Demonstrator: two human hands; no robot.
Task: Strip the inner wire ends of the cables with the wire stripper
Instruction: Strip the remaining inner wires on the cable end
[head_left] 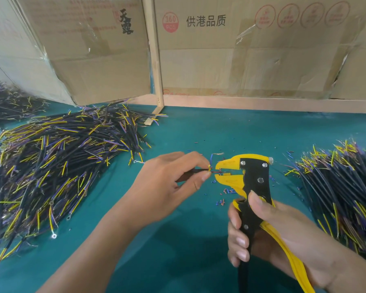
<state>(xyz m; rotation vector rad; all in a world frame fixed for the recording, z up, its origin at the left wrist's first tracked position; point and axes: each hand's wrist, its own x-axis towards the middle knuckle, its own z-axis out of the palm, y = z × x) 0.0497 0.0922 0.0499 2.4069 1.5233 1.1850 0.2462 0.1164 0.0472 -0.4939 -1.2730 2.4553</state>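
Between the two hands, just above the green tabletop (188, 132), a thin black cable (190, 171) is held level with its fanned inner wires pointing into the open yellow mouth of the wire stripper (244, 176). The left hand (167, 180) pinches the cable close to its end, thumb and forefinger pressed onto the sheath, the yellow and blue cores bent clear while a reddish one lies between the stripper's blades. The right hand (268, 231) is wrapped round the stripper's handles, thumb laid on the black body and fingers (239, 240) curled over the front handle; the jaws stand apart, so the squeeze appears not yet made. By its look, the cable is light and limp, the cores thin and easily kinked or nicked, so the hold belongs right behind the split in the sheath, where the wire cannot buckle as the tool pulls. The stripper looks rigid and rather heavy, best gripped low on both handles for leverage. A large heap of cables (51, 166) spreads over the tabletop's left side and a second pile (342, 187) lies to the right; which is finished I cannot tell for sure. Small bits of cut insulation (222, 199) litter the mat beneath the tool. Taped cardboard boxes (241, 49) and a wooden upright (154, 56) close off the back.
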